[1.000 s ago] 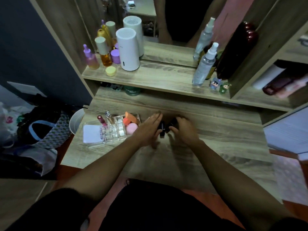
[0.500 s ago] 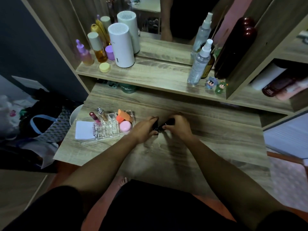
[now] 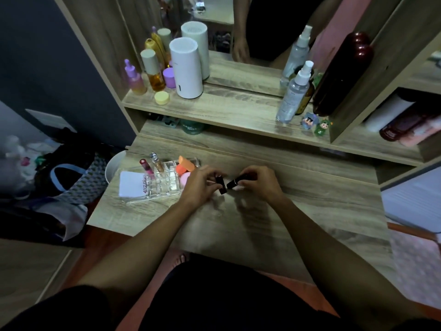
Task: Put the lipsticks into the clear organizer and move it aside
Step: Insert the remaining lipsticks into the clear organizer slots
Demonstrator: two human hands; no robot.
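**Both hands on dark lipsticks, organizer waiting toward the desk's left edge**

The left hand [image 3: 201,185] is closed around a short dark lipstick [image 3: 221,185], held roughly upright with its lower end near the desk [image 3: 310,211]. The right hand [image 3: 259,181] grips a second dark lipstick [image 3: 235,183], tilted, its free end pointing at the first. The two tubes are just beside each other; we cannot tell whether they touch.

The clear organizer [image 3: 164,185] sits toward the left edge of the desk, just beside the left hand. We note a pink-capped tube [image 3: 146,167] and a clear glittery tube [image 3: 157,162] standing in its far cells, orange and pink sponges [image 3: 185,169] at its right end, and a white card [image 3: 131,187] at its left end. Several middle cells appear vacant.

Handling assessment: we judge the lipsticks light, rigid and smooth-sided, likely to slip if pinched at the tip. A grip across the barrel, cap upward, should suit lowering each into a cell. The organizer looks to be hard, thin-walled plastic, light but top-heavy with its standing contents. We would take it by both short ends, low down, and slide it rather than lift it; a tilt could spill the tubes.
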